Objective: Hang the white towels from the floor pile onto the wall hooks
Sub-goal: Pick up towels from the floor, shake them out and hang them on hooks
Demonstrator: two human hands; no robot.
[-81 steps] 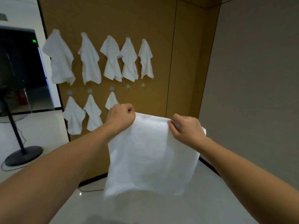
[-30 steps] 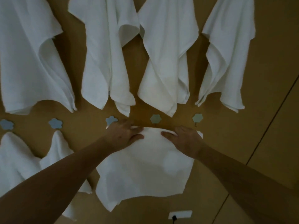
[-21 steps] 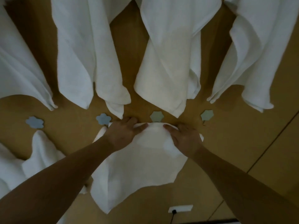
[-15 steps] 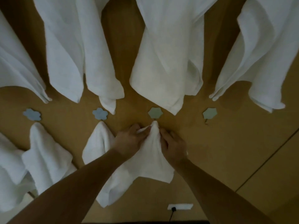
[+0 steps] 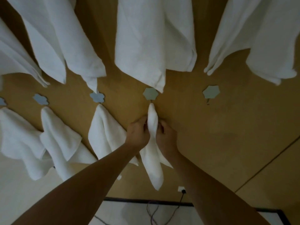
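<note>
A white towel (image 5: 152, 168) hangs in a narrow bunch from the hook under a green flower-shaped plate (image 5: 150, 93) on the brown wall. My left hand (image 5: 138, 133) pinches the towel's left side just below the hook. My right hand (image 5: 165, 135) pinches its right side at the same height. To the right, another green hook plate (image 5: 211, 92) carries no towel. Three white towels (image 5: 103, 132) hang on the lower row to the left. Several larger white towels (image 5: 154, 38) hang from the upper row.
A white wall socket (image 5: 181, 189) with a black plug sits low on the wall; its cable (image 5: 180, 202) runs down to the pale floor (image 5: 138, 215). A vertical panel seam (image 5: 267, 163) crosses the wall at the right.
I walked up to the wall with the spread towel. Both hands gathered its top edge into a bunch at the green hook, and have since slid down a little along the towel.
</note>
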